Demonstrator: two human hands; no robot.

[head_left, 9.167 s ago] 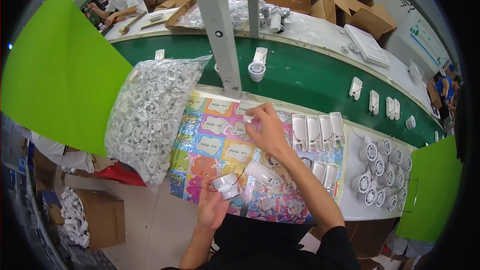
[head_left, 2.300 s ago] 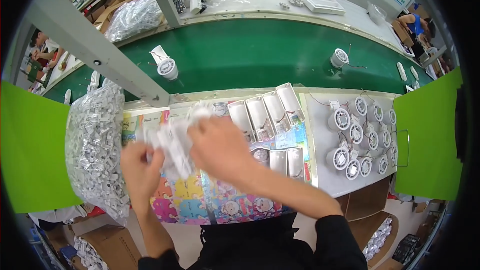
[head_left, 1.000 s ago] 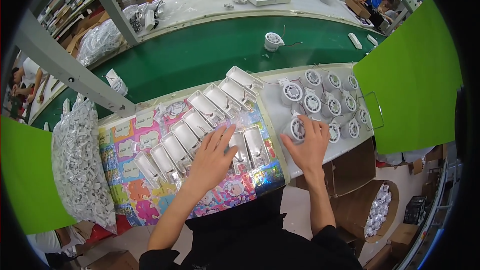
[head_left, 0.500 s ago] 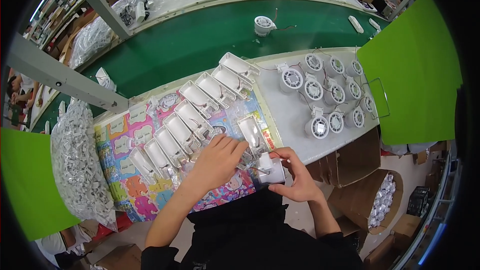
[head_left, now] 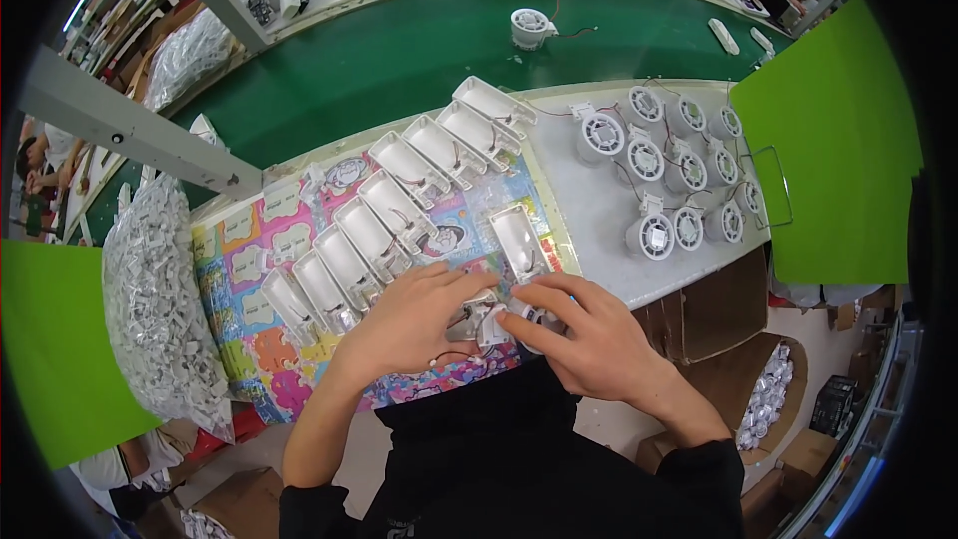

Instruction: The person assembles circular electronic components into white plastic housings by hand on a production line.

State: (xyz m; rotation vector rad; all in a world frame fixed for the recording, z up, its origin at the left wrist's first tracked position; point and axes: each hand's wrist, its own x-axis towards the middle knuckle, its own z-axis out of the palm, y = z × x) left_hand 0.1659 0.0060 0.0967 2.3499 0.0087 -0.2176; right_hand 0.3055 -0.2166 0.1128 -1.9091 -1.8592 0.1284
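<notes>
My left hand (head_left: 417, 317) is curled, its fingertips and thumb about a small white plastic bracket (head_left: 492, 327) with thin wires. My right hand (head_left: 599, 337) closes on the same bracket from the right, its fingers bent over it. A round white housing is mostly hidden under the right palm. Just beyond the fingers lies an open white oblong casing (head_left: 516, 237), its near end close to my right fingertips. A slanting row of similar white casings (head_left: 371, 232) with short wires lies to the left, on a colourful patterned mat (head_left: 284, 364).
Several round white fan-like units (head_left: 645, 158) with wires stand on the white table at right. One more unit (head_left: 529, 28) sits on the green belt (head_left: 339, 70). A large bag of small white parts (head_left: 160, 299) is at left. Cardboard boxes (head_left: 714, 314) stand below right.
My right hand has moved left and turned over the round housing, its fingers now at the bracket. My left hand has lowered slightly and opened around the bracket's left side. The view has shifted a little.
</notes>
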